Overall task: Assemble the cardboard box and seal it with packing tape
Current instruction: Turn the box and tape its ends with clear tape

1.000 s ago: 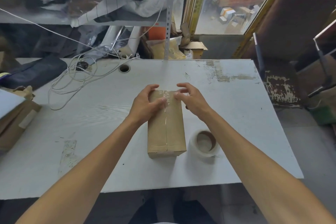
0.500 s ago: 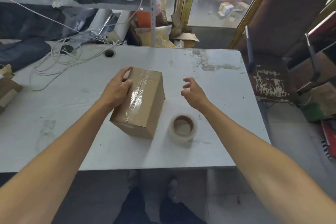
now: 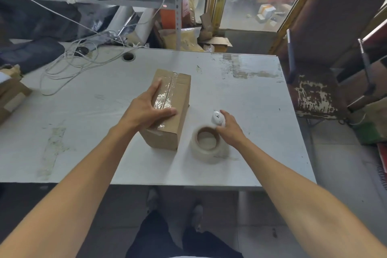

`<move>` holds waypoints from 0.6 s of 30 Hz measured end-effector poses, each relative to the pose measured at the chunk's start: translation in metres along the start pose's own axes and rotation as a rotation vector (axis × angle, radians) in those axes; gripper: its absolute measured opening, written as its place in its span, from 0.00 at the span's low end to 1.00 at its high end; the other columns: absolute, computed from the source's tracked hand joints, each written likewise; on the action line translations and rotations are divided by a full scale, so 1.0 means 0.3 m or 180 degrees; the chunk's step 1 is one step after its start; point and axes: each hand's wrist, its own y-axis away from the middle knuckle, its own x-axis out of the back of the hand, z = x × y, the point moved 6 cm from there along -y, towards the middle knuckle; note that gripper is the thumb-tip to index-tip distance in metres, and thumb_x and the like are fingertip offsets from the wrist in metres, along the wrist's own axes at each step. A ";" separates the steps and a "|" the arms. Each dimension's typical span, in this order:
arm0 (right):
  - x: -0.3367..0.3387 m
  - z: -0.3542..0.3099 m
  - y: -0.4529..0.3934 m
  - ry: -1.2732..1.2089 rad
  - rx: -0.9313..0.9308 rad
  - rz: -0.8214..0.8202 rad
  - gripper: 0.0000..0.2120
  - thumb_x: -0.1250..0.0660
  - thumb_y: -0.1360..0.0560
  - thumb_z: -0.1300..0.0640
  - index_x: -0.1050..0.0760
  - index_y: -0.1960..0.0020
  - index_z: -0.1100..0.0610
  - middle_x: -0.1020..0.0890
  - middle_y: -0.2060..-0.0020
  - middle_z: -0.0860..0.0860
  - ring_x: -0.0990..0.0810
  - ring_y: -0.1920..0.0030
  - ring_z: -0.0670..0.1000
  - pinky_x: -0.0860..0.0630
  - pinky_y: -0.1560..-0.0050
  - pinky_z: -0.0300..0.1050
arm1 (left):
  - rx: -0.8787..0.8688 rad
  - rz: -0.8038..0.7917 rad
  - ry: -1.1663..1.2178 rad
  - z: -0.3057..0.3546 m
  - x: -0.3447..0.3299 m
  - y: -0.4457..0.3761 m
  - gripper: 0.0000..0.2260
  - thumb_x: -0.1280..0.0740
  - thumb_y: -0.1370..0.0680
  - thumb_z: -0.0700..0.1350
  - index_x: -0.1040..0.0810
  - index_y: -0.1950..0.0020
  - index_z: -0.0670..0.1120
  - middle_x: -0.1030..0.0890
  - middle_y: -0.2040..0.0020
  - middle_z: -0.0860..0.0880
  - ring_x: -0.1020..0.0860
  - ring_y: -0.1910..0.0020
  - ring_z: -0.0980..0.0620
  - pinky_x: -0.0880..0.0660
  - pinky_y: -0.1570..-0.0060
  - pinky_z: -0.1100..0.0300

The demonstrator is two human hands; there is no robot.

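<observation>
A closed brown cardboard box (image 3: 181, 95) lies on the white table (image 3: 255, 109), with clear tape running along its top seam. My left hand (image 3: 146, 109) lies on the box's top, fingers along the left edge and thumb across the tape, holding it down. A roll of clear packing tape (image 3: 202, 154) lies flat just right of the box's near end. My right hand (image 3: 230, 130) is at the roll's far rim, its fingers curled around a small white object (image 3: 217, 118).
Loose white cables (image 3: 69, 63) and a cable hole (image 3: 128, 56) are at the table's back left. Flattened cardboard (image 3: 10, 94) sits at the left edge. A worn brown chair (image 3: 314, 90) stands close to the right side. Clutter fills the shelves behind.
Both hands were pressing tape at the box's far end. The left hand then turned and set the box down, and the right hand moved to the tape roll with a small white object in its fingers.
</observation>
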 end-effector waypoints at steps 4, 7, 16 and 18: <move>-0.044 0.060 0.045 0.0696 0.0058 0.0154 0.28 0.29 0.26 0.53 0.33 0.28 0.54 0.30 0.34 0.54 0.29 0.34 0.55 0.30 0.38 0.47 | 0.0047 0.0070 0.0074 -0.001 -0.006 -0.001 0.46 0.22 0.32 0.59 0.45 0.21 0.65 0.27 0.28 0.51 0.27 0.37 0.51 0.33 0.40 0.60; -0.049 0.057 0.067 0.0977 0.0122 0.0524 0.13 0.33 0.25 0.57 0.25 0.41 0.58 0.23 0.46 0.55 0.23 0.45 0.57 0.32 0.52 0.45 | 0.0080 0.0088 0.0088 -0.003 -0.010 0.007 0.45 0.23 0.31 0.59 0.45 0.21 0.65 0.27 0.28 0.51 0.29 0.41 0.54 0.34 0.42 0.61; 0.233 -0.240 0.123 0.0588 0.0982 0.1514 0.08 0.31 0.25 0.59 0.26 0.48 0.59 0.25 0.51 0.51 0.27 0.56 0.50 0.35 0.57 0.43 | 0.0077 0.0129 0.0134 0.004 -0.016 0.012 0.47 0.22 0.32 0.59 0.45 0.20 0.63 0.28 0.27 0.50 0.27 0.33 0.48 0.32 0.37 0.58; 0.285 -0.316 0.138 0.0521 0.1163 0.1666 0.08 0.31 0.25 0.59 0.26 0.49 0.59 0.26 0.51 0.50 0.28 0.56 0.49 0.35 0.57 0.42 | 0.0062 0.0142 0.0163 0.006 -0.021 0.014 0.47 0.22 0.32 0.59 0.45 0.20 0.62 0.27 0.28 0.50 0.27 0.35 0.49 0.32 0.38 0.59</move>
